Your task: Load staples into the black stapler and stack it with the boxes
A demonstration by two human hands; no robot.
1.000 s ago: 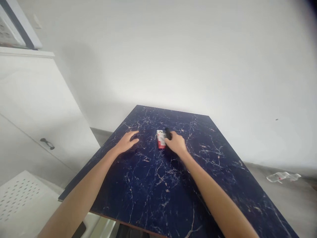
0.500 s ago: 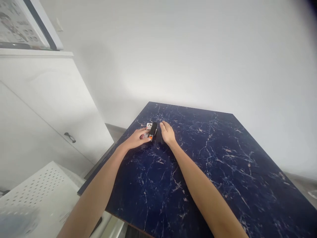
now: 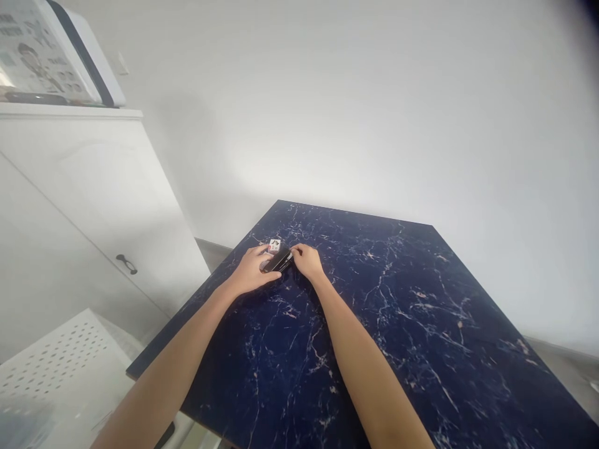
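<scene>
A small black stapler [image 3: 279, 259] lies tilted on the dark blue marbled table, with its silvery edge toward the right. My left hand [image 3: 250, 271] wraps it from the left, thumb at the near end and fingers on the far side. Curled fingers of my right hand [image 3: 306, 260] pinch at the stapler's right end; exactly what they grip there is too small to tell. Just behind the stapler is a small white box [image 3: 275, 245] with a dark picture and a red mark. Part of a pale printed item shows between my left hand and the stapler.
The marbled table [image 3: 374, 299] stands near a white wall [image 3: 327, 112]. To the left is a white cabinet [image 3: 84, 206] with a dark handle, and a white appliance [image 3: 60, 56] on top. A white perforated box [image 3: 60, 355] sits low at the left.
My right hand has moved left from beside the stapler to its end, and its fingers have curled in. The stapler has turned clockwise. The view has shifted slightly.
</scene>
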